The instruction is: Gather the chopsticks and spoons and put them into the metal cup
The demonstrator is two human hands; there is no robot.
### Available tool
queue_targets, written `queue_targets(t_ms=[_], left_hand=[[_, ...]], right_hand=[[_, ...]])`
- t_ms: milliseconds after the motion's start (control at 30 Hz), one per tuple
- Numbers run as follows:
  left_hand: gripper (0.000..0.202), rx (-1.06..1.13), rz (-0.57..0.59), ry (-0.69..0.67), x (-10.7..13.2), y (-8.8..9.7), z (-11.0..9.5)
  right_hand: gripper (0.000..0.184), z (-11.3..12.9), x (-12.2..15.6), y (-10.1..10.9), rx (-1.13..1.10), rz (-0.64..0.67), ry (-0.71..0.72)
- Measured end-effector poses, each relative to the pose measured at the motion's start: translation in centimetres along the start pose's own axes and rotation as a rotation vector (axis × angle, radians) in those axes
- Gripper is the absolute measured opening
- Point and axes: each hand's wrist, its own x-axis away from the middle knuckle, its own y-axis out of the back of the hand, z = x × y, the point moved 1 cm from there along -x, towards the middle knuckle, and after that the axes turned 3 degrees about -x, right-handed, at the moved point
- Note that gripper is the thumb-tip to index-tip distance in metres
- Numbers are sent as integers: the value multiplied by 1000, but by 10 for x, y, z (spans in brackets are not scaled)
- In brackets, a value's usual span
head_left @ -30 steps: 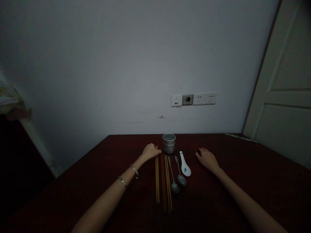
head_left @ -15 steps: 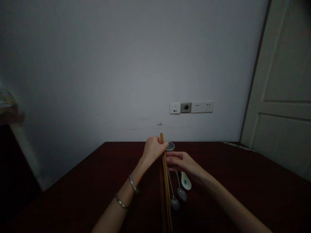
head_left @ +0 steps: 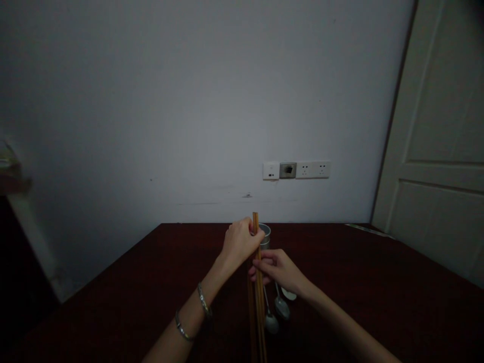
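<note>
Wooden chopsticks [head_left: 260,312] point away from me, raised at their far end. Near that end my left hand [head_left: 242,239] is closed round them, thumb on the right side. My right hand [head_left: 278,269] pinches the same chopsticks lower down, thumb on top and fingers passing beneath. Just right of them lie two metal spoons, one with its bowl [head_left: 271,323] nearer me and another [head_left: 282,308] a little farther off. A white ceramic spoon [head_left: 289,294] is mostly covered by my right hand. Behind my hands stands a metal cup [head_left: 265,235], partly hidden.
Everything rests on a dark red-brown table [head_left: 132,297] that meets a pale wall [head_left: 204,126]. Sockets [head_left: 313,170] are set in the wall above the table. A white panelled door [head_left: 442,151] stands at the right. A flat strip [head_left: 368,231] lies along the table's back right edge.
My right hand has come down and left from beside the chopsticks and now grips them. It covers more of the ceramic spoon. My left hand keeps its hold, slightly lower in view.
</note>
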Motion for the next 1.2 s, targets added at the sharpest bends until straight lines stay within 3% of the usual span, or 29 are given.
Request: queue_targets(t_ms=[100,267,400,667,1200], left_hand=[[21,190,27,-50,-1,5,-3],[26,844,269,-45,-6,17,-4],[31,1059,389,-21,-5,23,-4],[33,1130,374,33,-1,23,-6],[31,1072,368,33,-1,24,-6]], right_hand=[[41,9,3,4,-5,7,13],[41,27,12,11,-28,76,42],[37,33,15,14,-25,129,58],[36,32,15,15,-52,146,61],[41,25,11,17,-8,79,71]])
